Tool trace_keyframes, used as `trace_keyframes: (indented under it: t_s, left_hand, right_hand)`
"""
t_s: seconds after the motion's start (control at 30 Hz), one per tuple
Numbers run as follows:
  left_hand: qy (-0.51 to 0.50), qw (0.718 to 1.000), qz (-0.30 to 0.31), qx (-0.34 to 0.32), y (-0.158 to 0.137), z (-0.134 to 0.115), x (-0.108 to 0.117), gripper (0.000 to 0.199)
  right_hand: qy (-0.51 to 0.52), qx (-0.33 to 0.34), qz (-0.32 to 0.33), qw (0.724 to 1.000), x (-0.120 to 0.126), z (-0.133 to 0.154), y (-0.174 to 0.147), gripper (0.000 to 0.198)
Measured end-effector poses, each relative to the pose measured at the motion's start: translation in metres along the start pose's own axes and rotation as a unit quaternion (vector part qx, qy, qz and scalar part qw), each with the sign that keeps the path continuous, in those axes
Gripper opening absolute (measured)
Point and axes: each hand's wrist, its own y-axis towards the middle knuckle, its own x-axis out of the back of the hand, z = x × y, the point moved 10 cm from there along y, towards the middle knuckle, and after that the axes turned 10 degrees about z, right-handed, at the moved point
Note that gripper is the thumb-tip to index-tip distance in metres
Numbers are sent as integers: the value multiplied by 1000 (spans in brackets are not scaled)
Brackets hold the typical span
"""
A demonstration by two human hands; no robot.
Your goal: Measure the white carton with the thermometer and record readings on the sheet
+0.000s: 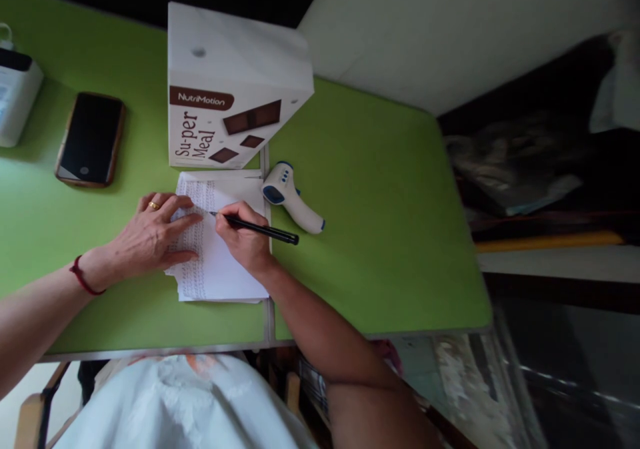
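White paper sheets (235, 269) lie stacked on the green table, with lines of small handwriting over their left half. My left hand (155, 232) rests flat on the written part, fingers spread, a ring on one finger. In my right hand (245, 239) a black pen (267, 228) is gripped, its tip at the paper near the edge of the writing. A white and blue infrared thermometer (293, 197) lies just right of the sheets. Behind the paper stands a white box (240, 56) printed "NutriMotion Su-per Meal".
A smartphone (93, 139) in a brown case lies face up to the left. Beyond it, at the left edge, is a white device (17, 96) with a cable. The green table (380, 236) has a seam by the paper; cluttered dark shelving (525, 162) stands at the right.
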Motion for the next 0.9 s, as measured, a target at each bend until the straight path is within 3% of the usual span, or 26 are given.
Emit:
trace_keyframes:
  t_s: [0.57, 0.9]
  left_hand:
    - [10, 1000, 3, 0, 0, 0, -1, 55]
    - [-3, 1000, 4, 0, 0, 2, -1, 54]
  right_hand:
    - [16, 19, -23, 999, 4, 2, 0, 16]
    - [-2, -6, -19, 1000, 3, -3, -1, 20]
